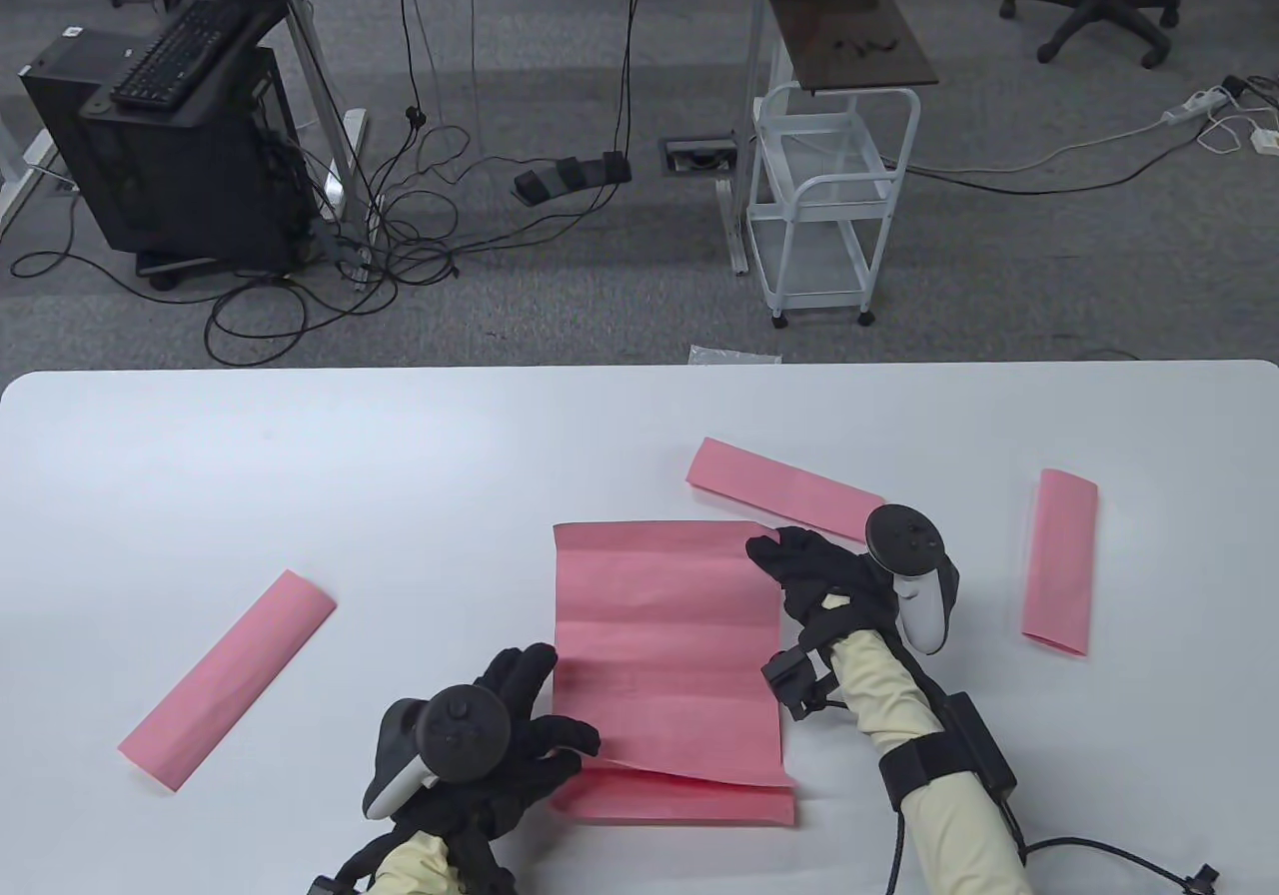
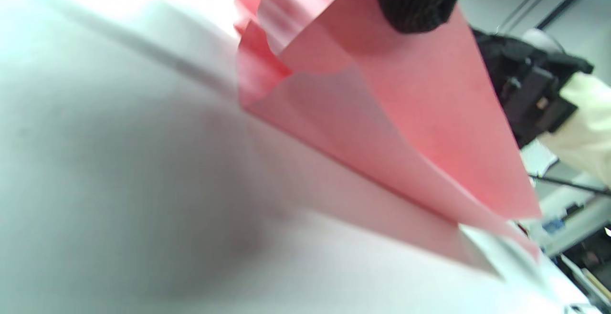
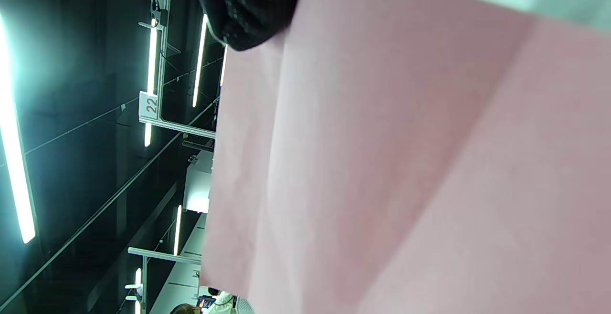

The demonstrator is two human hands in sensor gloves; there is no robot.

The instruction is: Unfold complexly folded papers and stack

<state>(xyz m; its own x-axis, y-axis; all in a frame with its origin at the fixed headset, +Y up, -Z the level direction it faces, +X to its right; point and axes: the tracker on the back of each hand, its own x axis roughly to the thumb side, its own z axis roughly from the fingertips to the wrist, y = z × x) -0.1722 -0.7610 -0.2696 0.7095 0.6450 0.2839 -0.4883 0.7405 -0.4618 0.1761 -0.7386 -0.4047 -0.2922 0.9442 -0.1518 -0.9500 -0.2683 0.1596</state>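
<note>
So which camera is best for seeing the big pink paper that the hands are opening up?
The table view: it shows the whole half-opened pink paper, its creases, and both hands at its edges. The left wrist view shows only a blurry lifted flap under a fingertip. The right wrist view shows just a close stretch of creased sheet.
</note>
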